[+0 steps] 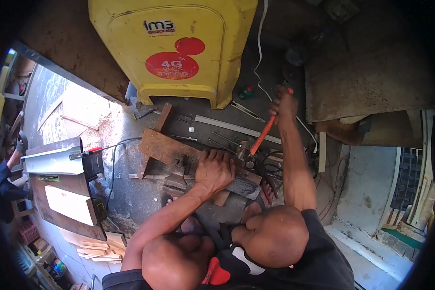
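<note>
My right hand is closed round the orange handle of what looks like a hammer, held up at a slant. Its metal head is near the far end of a brown wooden board. My left hand presses on this board from above, its fingers curled over the edge. Beside that hand stands a small metal vise between my knees. Another narrow piece of wood crosses under the board at its left end. How the vise touches the board is partly hidden.
A yellow plastic stool stands ahead. Pliers, a white strip and a white cable lie around the floor. At left are a board-topped stand and stacked wood offcuts. Another person's arm shows at the far left.
</note>
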Demonstrator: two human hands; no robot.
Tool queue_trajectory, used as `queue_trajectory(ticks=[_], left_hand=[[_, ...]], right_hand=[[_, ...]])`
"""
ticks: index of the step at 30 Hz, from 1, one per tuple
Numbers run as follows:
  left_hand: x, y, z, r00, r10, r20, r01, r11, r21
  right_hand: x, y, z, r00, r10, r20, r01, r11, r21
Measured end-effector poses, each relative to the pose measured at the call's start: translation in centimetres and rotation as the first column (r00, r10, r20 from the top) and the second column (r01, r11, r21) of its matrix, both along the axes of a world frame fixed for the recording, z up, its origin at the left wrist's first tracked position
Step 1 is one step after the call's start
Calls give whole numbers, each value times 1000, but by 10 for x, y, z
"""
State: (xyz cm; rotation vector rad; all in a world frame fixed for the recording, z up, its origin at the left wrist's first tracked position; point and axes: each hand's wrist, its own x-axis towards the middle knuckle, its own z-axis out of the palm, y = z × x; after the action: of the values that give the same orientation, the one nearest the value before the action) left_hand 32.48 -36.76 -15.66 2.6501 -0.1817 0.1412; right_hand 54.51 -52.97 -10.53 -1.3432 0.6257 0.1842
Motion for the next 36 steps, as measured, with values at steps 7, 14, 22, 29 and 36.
queue_trajectory(ticks=[7,14,22,29,36], left_hand=[[5,10,6,1000,25,12,-24,998,-52],[2,1,-3,1000,-19,3,19,1000,-25],[-2,7,6,1000,21,11,-21,1000,22],[4,0,10,1000,2,23,-3,1000,14],[5,-2,9,999,38,-31,-36,997,61]], right_hand=[[57,-10,-79,971,129,-203,-113,990,89],[45,-43,-108,972,101,-211,-58,978,203],[29,-9,-37,992,92,-89,-78,984,158],[77,-35,-165,932,227,-282,-114,923,366],[60,-48,-113,951,212,-226,-100,899,427]])
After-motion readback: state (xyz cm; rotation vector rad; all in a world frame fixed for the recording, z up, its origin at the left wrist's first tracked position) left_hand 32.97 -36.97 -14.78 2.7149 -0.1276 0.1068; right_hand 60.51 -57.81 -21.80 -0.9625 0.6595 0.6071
